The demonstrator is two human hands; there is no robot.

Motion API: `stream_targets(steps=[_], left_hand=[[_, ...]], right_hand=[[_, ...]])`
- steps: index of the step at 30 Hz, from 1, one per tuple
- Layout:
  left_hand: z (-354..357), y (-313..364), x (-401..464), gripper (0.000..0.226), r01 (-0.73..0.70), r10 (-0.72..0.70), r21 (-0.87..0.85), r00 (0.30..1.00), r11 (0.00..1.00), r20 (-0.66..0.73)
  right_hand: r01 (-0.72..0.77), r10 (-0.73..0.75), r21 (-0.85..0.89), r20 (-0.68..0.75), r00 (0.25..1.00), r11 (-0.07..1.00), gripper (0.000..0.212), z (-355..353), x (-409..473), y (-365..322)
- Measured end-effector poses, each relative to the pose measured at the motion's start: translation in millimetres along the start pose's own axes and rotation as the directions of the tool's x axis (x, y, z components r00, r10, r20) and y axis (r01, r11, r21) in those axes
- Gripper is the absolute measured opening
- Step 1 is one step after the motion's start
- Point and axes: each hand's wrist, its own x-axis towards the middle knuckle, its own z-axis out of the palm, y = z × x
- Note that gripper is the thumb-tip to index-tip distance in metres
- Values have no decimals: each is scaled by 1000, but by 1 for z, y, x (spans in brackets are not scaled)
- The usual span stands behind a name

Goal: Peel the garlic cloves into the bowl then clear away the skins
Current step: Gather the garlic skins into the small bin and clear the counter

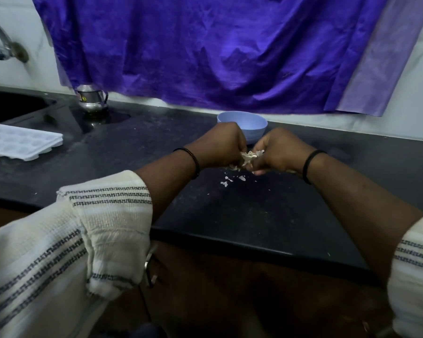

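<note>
A: Head view. What are the 2 hands doing?

B: The left hand (219,145) and the right hand (280,151) meet over the black stone counter (266,215), knuckles toward the camera. Both have their fingers curled in, pinching a pale, papery clump of garlic (249,157) between them. How much of it is clove and how much skin, I cannot tell; the fingers hide most of it.

A: And the bowl?

B: The light blue round plastic bowl (244,123) stands on the counter just behind the hands, near the wall. Its inside is hidden from this angle.

A: Any skins down yet?

B: Yes, small white flakes of garlic skin (230,179) lie scattered on the counter just below the hands, on the near side.

A: What else is there?

B: Each wrist carries 1 black band; the cream sleeves with dark woven stripes (103,215) are pushed up the forearms. At the far left lies a white plastic tray with round hollows (22,141), well apart from the hands. Behind it is a dark sink (15,106) with a chrome tap (0,42) on the wall above. A small steel pot (91,100) stands beside the sink. A purple cloth (205,50) hangs across the wall behind the bowl.
</note>
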Motion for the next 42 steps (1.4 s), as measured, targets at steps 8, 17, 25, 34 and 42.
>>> stream_targets(steps=[8, 17, 25, 34, 42], left_hand=[[-19, 7, -16, 7, 8, -6, 34, 999, 999, -49], [-65, -13, -84, 7, 74, -66, 171, 997, 982, -51], [-83, -44, -149, 9, 195, -222, 308, 973, 931, 56], [-99, -103, -282, 9, 361, -453, 422, 880, 832, 141], [-28, -219, -407, 20, 631, -681, 271, 712, 727, 168]], right_hand=[[10, -11, -60, -31, 999, 998, 11, -4, -15, -25], [125, -125, -33, 27, 992, 992, 19, 36, -36, -80], [47, -120, 287, 241, 963, 957, 25, 101, -64, -118], [15, -225, 414, 463, 857, 910, 24, 229, -104, -177], [94, -221, 221, 670, 708, 971, 17, 400, -121, -187]])
